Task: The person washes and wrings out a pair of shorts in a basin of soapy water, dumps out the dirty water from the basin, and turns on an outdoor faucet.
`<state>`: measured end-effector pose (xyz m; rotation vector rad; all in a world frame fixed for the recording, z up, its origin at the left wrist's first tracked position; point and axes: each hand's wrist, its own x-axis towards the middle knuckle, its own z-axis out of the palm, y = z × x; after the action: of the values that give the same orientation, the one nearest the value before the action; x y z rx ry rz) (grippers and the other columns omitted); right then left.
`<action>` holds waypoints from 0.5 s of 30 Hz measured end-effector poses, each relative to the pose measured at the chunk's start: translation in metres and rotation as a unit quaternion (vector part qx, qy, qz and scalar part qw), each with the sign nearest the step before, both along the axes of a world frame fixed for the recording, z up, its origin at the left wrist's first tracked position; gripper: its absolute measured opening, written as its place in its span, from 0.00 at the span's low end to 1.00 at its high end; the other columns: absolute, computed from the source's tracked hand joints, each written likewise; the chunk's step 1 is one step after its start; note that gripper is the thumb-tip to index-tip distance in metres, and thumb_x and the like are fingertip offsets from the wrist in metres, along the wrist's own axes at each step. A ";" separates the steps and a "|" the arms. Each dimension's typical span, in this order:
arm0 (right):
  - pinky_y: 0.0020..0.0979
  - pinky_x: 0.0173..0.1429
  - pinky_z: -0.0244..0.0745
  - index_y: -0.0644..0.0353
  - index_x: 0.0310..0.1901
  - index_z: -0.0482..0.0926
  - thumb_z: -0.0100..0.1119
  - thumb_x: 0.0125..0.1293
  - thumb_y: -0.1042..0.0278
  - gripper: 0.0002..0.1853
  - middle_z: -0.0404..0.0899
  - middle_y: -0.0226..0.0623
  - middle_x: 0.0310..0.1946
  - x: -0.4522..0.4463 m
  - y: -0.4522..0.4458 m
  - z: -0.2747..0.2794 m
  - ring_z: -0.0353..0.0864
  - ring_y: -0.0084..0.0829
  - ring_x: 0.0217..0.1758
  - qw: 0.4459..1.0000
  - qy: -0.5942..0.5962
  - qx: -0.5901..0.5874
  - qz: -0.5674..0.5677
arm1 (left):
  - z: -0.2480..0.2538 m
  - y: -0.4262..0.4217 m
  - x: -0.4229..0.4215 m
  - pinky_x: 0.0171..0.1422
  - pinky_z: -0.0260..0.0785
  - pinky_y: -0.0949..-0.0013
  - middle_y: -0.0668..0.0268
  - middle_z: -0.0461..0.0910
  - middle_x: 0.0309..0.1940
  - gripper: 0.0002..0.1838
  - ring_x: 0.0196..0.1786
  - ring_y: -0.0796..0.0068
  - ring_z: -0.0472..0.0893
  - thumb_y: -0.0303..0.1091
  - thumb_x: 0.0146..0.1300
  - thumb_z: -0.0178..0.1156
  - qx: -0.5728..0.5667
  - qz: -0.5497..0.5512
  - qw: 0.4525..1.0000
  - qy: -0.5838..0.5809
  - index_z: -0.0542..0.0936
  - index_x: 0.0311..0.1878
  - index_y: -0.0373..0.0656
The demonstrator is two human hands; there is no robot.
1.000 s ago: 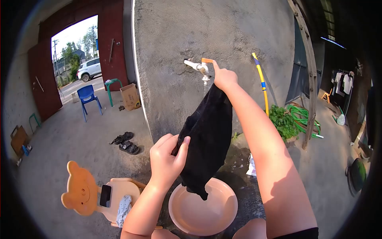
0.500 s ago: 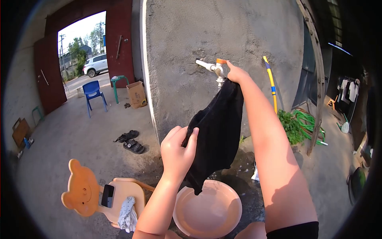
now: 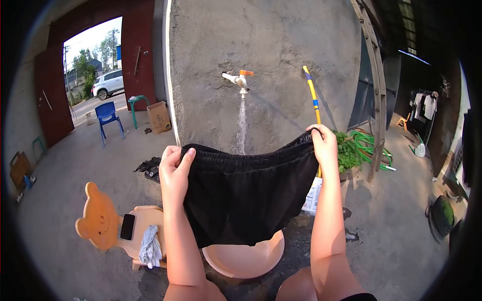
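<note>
Black shorts (image 3: pixel 246 195) with an elastic waistband hang stretched out between my two hands. My left hand (image 3: pixel 174 168) grips the left end of the waistband, thumb over the front. The right end is pinched in my right hand (image 3: pixel 323 143). Behind the shorts, water pours from a white tap (image 3: pixel 242 83) with an orange handle on the wall. The shorts hide the lower part of the stream. A pink basin (image 3: pixel 243 261) sits on the ground underneath, its back part covered by the cloth.
At left, a bear-backed chair (image 3: pixel 103 220) carries a phone (image 3: pixel 128 227) and a patterned cloth (image 3: pixel 150 246). Black sandals (image 3: pixel 147 166) lie behind. A yellow hose (image 3: pixel 312 93) hangs on the wall, with a green plant (image 3: pixel 347 153) and coiled green hose (image 3: pixel 374 145) to the right.
My right hand has left the tap handle and taken the waistband's right end. Water now runs. The shorts have gone from bunched and slanting to spread wide, and the view has shifted.
</note>
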<state>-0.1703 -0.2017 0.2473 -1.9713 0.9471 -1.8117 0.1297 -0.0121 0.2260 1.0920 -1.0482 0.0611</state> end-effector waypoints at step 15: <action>0.25 0.47 0.73 0.67 0.43 0.80 0.54 0.57 0.81 0.11 0.83 0.34 0.35 -0.086 0.110 0.023 0.79 0.22 0.39 0.904 0.303 0.223 0.204 | 0.051 0.106 -0.039 0.33 0.66 0.69 0.61 0.77 0.31 0.15 0.26 0.73 0.72 0.32 0.49 0.69 0.281 -0.035 0.936 -0.210 0.76 0.24 0.28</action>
<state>-0.2568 -0.0915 0.2705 -2.2235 0.9049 -0.6775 0.0903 0.0942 0.2768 1.6002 -1.5462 -0.0724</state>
